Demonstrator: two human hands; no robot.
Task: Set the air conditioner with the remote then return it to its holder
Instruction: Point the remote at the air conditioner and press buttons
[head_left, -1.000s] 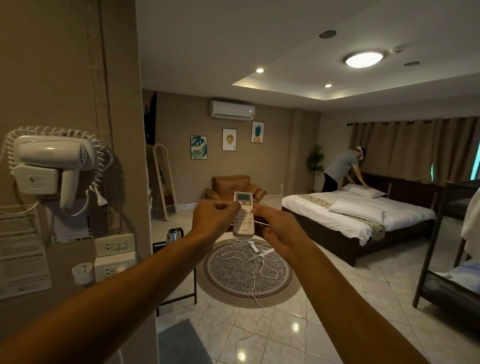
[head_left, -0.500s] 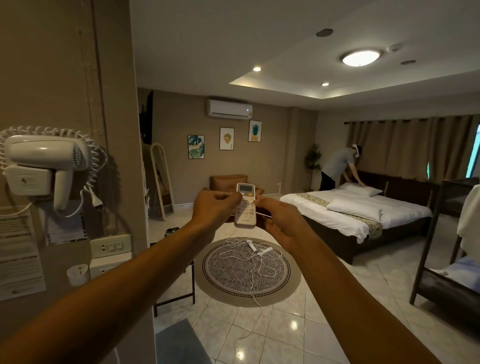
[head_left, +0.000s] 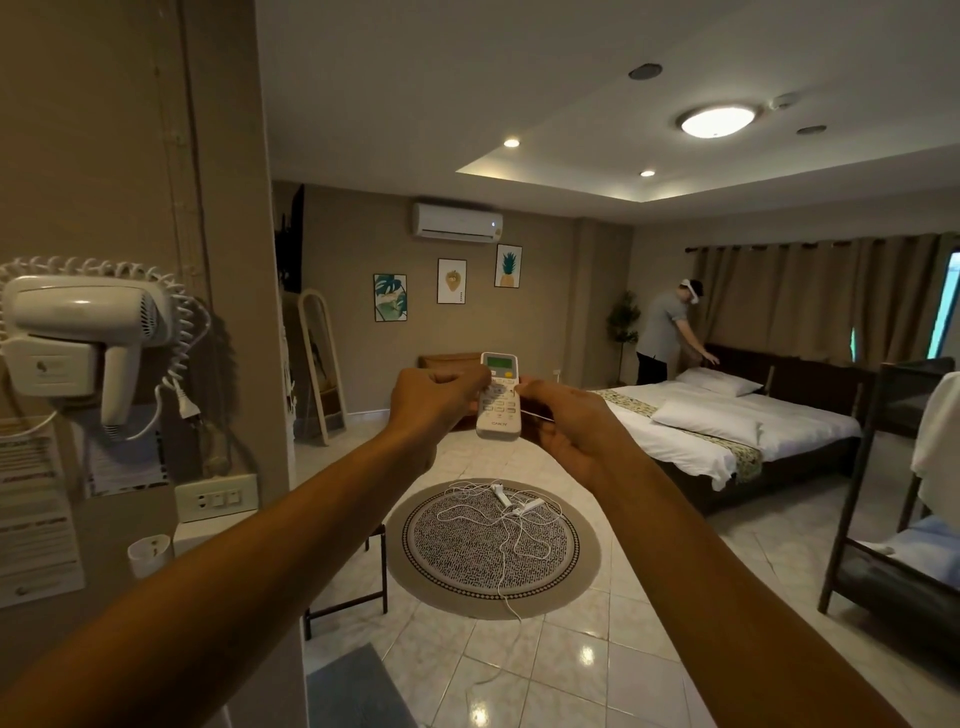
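Note:
A white remote (head_left: 500, 410) with a lit green display is held upright at arm's length, pointing toward the white air conditioner (head_left: 457, 222) high on the far wall. My left hand (head_left: 436, 397) grips its left side, thumb on the upper buttons. My right hand (head_left: 566, 423) grips its right side. A small light glows at the air conditioner's right end. On the near left wall sits a small white cup-shaped holder (head_left: 149, 555), below the sockets.
A wall-mounted hair dryer (head_left: 78, 332) and sockets (head_left: 215, 497) hang on the pillar at left. A round rug (head_left: 491, 545) with white cables lies on the tiled floor. A person (head_left: 667, 332) bends over the bed (head_left: 727, 426). A bunk frame (head_left: 893, 499) stands right.
Both hands have lifted the remote slightly higher toward the air conditioner. The person at the bed has straightened and shifted toward the headboard.

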